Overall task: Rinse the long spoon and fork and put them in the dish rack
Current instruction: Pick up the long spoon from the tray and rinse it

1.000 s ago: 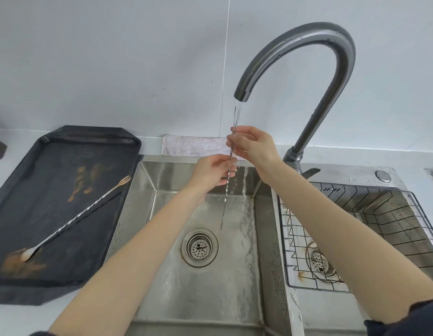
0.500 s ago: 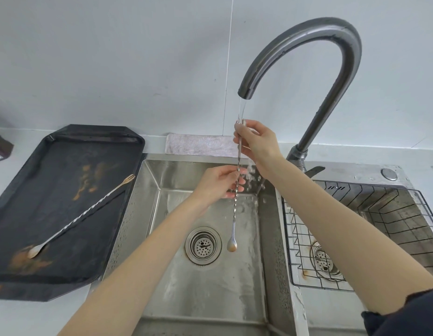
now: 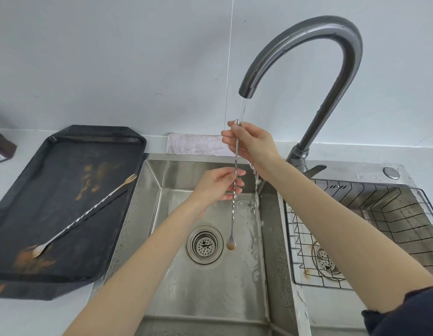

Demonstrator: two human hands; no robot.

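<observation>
Steel sink (image 3: 162, 282) lies nearest; above its drain (image 3: 204, 244) the long spoon (image 3: 233, 204) hangs upright, bowl down. Left hand (image 3: 216, 186) pinches its twisted shaft; right hand (image 3: 253, 144) pinches its top under the faucet (image 3: 332, 69) stream. Left of the sink, the fork (image 3: 89, 212) lies on a black tray (image 3: 65, 263); right of it sits the dish rack (image 3: 392, 226).

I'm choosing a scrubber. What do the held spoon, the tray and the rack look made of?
Spoon: polished metal, likely stainless steel; it glints along its twisted stem. Tray: matte black, stained brown; could be coated metal or plastic. Rack: thin dark wire, probably coated metal.
</observation>
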